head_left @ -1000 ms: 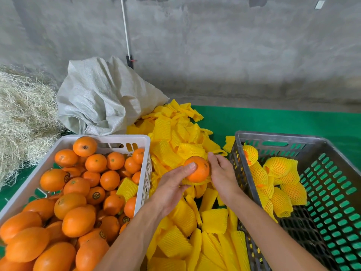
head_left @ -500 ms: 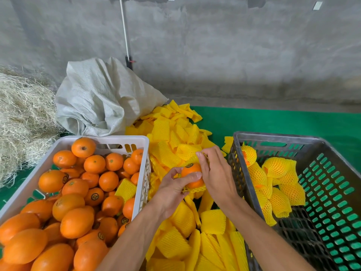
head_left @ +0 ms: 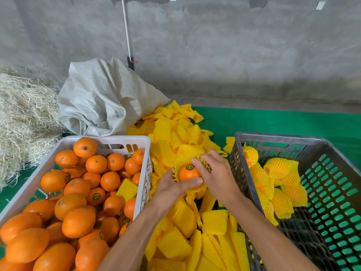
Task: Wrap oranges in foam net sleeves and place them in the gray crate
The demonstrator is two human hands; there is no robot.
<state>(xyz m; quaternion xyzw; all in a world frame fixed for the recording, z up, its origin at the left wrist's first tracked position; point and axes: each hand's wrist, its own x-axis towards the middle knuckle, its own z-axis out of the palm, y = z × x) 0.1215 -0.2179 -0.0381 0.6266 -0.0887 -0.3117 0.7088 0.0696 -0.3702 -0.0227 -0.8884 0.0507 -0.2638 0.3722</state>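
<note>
An orange [head_left: 188,173] with a dark round sticker sits half inside a yellow foam net sleeve [head_left: 197,189], held between the two crates. My left hand [head_left: 172,187] grips the orange from below and the left, thumb across its front. My right hand [head_left: 215,173] pinches the sleeve's stretched rim [head_left: 205,163] at the orange's upper right. The gray crate [head_left: 277,140] on the right holds several wrapped oranges [head_left: 277,167] along its left side. The white crate [head_left: 109,140] on the left is heaped with bare oranges [head_left: 76,204].
A long pile of loose yellow sleeves [head_left: 172,133] runs between the crates over a green mat [head_left: 273,122]. A crumpled woven sack [head_left: 101,98] and straw [head_left: 21,114] lie at the back left, against a concrete wall.
The bare orange, first held up between my fingertips, has been lowered and pushed into a sleeve. My right hand has moved from the orange's side onto the sleeve's rim.
</note>
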